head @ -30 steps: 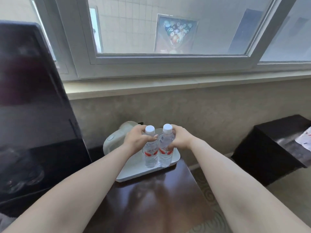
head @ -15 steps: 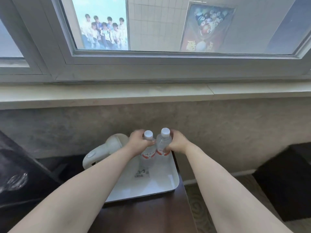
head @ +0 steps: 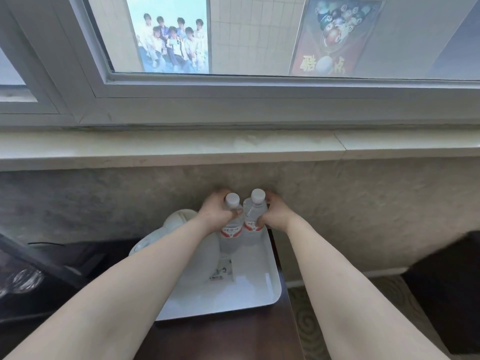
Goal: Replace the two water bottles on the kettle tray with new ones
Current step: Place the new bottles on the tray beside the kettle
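Two clear water bottles with white caps and red-and-white labels stand side by side at the far end of the white kettle tray (head: pixel 262 289). My left hand (head: pixel 217 210) is wrapped around the left bottle (head: pixel 232 229) near its neck. My right hand (head: pixel 275 214) grips the right bottle (head: pixel 253 218) the same way. The bottles almost touch each other, close to the wall. A white kettle (head: pixel 179 227) sits on the tray's left side, partly hidden by my left forearm.
The tray rests on a dark wooden table (head: pixel 233 339) under a stone window sill (head: pixel 181 149). A black screen edge (head: pixel 33 258) stands at the left, dark furniture (head: pixel 452 287) at the right, patterned carpet (head: pixel 309 320) between.
The camera has moved closer and over the tray. Both hands, holding the bottles, have shifted them toward the tray's far end near the wall.
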### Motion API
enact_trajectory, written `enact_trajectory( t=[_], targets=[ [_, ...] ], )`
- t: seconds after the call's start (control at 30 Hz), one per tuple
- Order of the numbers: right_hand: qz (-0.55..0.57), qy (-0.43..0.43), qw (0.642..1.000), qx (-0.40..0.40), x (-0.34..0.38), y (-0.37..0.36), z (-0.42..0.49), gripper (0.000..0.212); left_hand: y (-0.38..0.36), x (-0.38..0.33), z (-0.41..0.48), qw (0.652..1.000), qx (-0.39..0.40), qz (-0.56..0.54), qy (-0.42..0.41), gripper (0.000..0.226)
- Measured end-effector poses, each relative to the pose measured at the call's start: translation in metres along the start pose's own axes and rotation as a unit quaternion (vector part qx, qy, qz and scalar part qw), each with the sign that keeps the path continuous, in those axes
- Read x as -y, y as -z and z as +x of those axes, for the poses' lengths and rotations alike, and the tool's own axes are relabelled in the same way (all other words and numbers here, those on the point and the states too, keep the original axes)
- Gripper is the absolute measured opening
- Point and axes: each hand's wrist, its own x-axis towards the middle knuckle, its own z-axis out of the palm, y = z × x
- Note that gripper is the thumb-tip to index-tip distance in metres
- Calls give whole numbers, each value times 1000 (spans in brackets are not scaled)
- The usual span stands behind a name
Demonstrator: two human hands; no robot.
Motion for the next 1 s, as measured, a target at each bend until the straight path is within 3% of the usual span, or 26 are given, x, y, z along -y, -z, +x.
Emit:
enact_trajectory(
  t=[0.17,0.27,0.4,0.53,1.0],
  targets=[
    [61,-11,997,-38,-8,-2,1,55,-3,-2,1,1000,-27,-5,-14,34],
    [59,-17,997,-42,-12,-4,2,54,-5,0,1,999,-40,-23,-14,22],
    [40,-15,997,-66,-12,-4,2,60,-6,1,2,999,-34,-15,-13,21],
    [27,1,997,-77,-15,-6,0,55,1,-6,6,993,-18,115,-10,25],
    [-11,37,995,-95,-11,-17,1,36,-7,1,8,967,-54,246,-38,50]
  ],
)
